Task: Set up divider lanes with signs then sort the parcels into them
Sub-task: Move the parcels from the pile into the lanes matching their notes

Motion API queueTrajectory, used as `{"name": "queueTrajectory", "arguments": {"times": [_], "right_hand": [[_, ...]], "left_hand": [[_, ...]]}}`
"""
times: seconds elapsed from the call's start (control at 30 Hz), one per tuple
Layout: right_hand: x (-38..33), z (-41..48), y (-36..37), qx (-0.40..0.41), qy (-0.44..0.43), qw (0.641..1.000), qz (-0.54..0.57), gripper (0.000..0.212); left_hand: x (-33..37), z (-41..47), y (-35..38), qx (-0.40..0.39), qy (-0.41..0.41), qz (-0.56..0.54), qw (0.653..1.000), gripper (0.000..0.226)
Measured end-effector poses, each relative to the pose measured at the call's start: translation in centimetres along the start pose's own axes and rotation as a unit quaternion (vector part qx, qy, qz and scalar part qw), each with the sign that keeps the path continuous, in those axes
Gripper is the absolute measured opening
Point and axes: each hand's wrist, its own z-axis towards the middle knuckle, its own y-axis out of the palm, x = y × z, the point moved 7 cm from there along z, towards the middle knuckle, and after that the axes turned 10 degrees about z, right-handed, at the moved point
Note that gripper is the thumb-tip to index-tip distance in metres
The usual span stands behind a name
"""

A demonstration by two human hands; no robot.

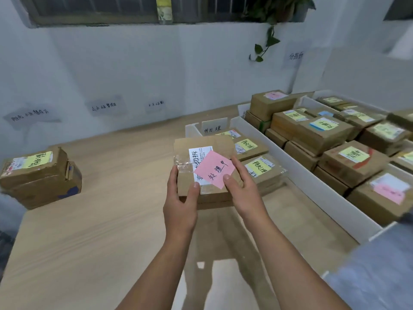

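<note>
– What is found at 9 o'clock?
– A yellow-noted parcel (38, 175), set on the worktop (111, 198).
– And at 12?
– A pink-noted parcel (201, 148) is gripped between left hand (181, 198) and right hand (243, 186), fingers (173, 175) curled round its edges.

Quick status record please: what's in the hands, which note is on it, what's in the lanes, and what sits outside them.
held: parcel, gripped by left hand and right hand over the table
note: pink note, handwritten, right thumb on it
nearest lane: yellow-noted parcels behind a standing sign
divider: white divider beside that lane
farther lanes: stacked parcels with yellow, blue and pink notes
outside lanes: left stack, yellow note on top
</note>
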Motion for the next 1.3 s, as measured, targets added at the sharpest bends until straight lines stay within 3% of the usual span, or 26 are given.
{"name": "queueTrajectory", "arguments": {"times": [0.27,0.77,1.1,1.3], "right_hand": [[-1.5,-2.5,-15.0,0.092,0.005,0.996,-0.004,0.051],[-4.3,-2.8,-45.0,0.171,-0.001,0.985,-0.022,0.046],[-3.6,0.4,-57.0,0.229,0.007,0.973,-0.031,0.045],[-2.7,3.9,-61.1,0.243,-0.001,0.970,-0.012,0.037]], "left_hand": [[4.3,-6.3,12.5,-0.095,0.024,-0.030,0.995,0.065],[11.2,-18.8,38.9,-0.158,0.038,-0.029,0.986,0.064],[12.9,-20.9,50.4,-0.234,0.057,-0.008,0.971,0.067],[12.9,-20.5,55.3,-0.240,0.070,-0.011,0.968,0.067]]}}
